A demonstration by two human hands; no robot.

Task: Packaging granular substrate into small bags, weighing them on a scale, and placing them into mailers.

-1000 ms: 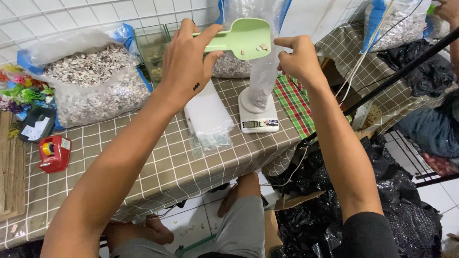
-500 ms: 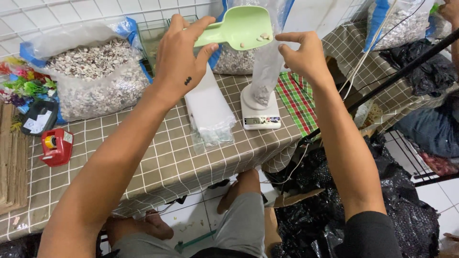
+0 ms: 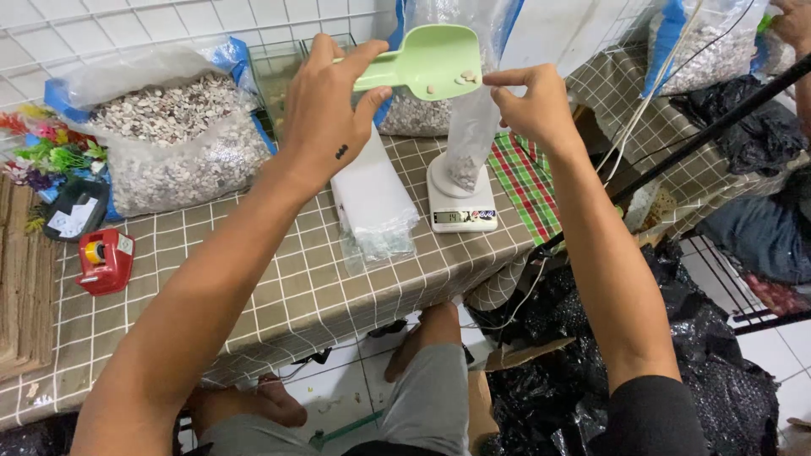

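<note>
Above the scale (image 3: 461,203) on the surface (image 3: 279,279) | left hand (image 3: 329,118) grip clenched on green scoop (image 3: 427,63) handle, bowl pointing right | right hand (image 3: 532,105) pinches clear bag (image 3: 469,135) mouth just under scoop's lip | few pebbles in scoop.

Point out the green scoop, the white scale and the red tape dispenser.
green scoop (image 3: 435,61): head view, on the inside of its bowl.
white scale (image 3: 461,217): head view, on its front panel by the display.
red tape dispenser (image 3: 105,261): head view, on its top face.
</note>
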